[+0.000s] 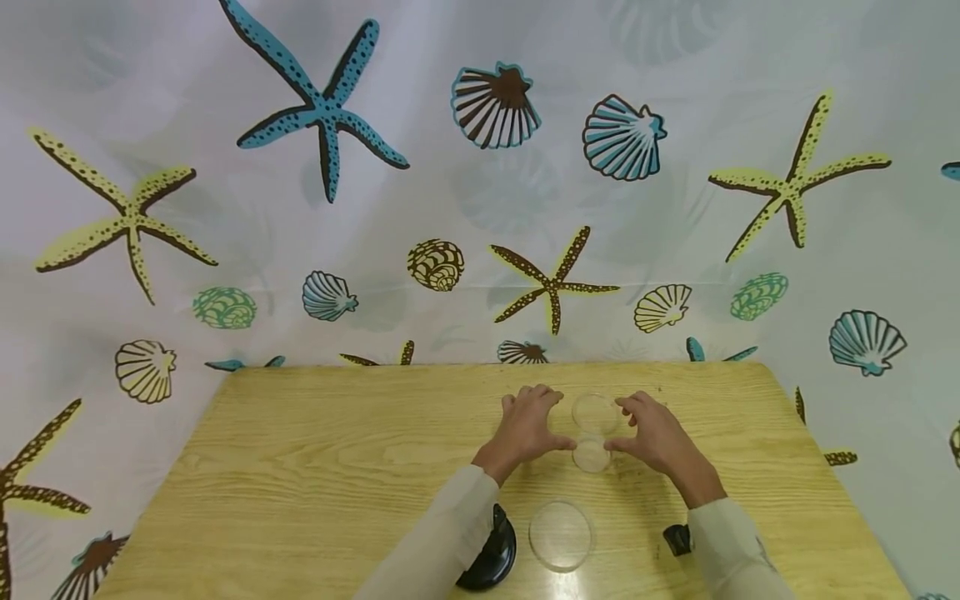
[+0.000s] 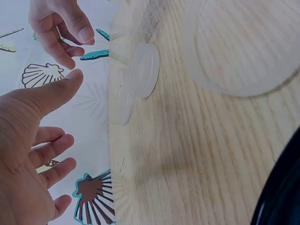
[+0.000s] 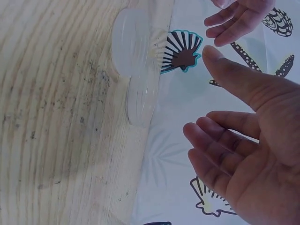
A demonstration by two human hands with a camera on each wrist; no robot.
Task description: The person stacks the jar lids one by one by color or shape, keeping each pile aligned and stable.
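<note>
Two clear, shallow plastic discs that look like lids lie close together in the head view. The nearer disc (image 1: 592, 457) is between my thumbs, and the farther disc (image 1: 595, 412) overlaps its back edge in this view. My left hand (image 1: 527, 427) hovers at their left, fingers spread and thumb pointing toward the nearer disc. On the other side my right hand (image 1: 652, 432) mirrors it, fingers loosely bent. Neither palm (image 2: 21, 154) holds anything; in the right wrist view the right hand (image 3: 248, 140) has its thumb well apart from its fingers.
A larger clear disc (image 1: 561, 536) lies on the wooden table (image 1: 337, 467) between the forearms. Beside the left sleeve is a round, glossy black object (image 1: 491, 554), partly covered by it. A small black piece (image 1: 677, 539) shows at the right cuff. Shell-patterned cloth (image 1: 420, 200) hangs behind.
</note>
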